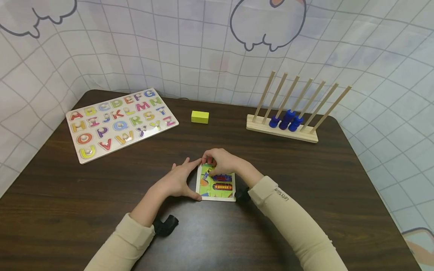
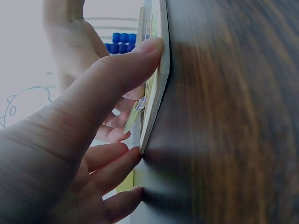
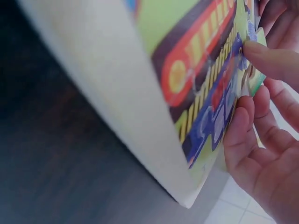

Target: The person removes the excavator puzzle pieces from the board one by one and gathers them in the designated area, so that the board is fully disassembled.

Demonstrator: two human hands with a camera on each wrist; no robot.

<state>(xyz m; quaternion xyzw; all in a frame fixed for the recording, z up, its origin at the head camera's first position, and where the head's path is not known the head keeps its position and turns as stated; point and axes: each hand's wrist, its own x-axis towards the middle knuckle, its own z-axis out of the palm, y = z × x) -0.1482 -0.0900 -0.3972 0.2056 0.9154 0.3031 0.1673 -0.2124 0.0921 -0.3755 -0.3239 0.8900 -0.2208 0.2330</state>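
Green, thin piece (image 2: 131,119) tilts in the right hand (image 1: 222,160) over pale-rimmed puzzle (image 1: 218,193).

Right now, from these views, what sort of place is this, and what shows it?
Probably a children's play or learning table: it holds an alphabet board, a small picture puzzle and a wooden peg stand with blue beads.

Puzzle (image 1: 217,184) on table (image 1: 203,233) before block (image 1: 200,117), alphabet board (image 1: 95,141) behind left, peg stand (image 1: 283,132) behind right
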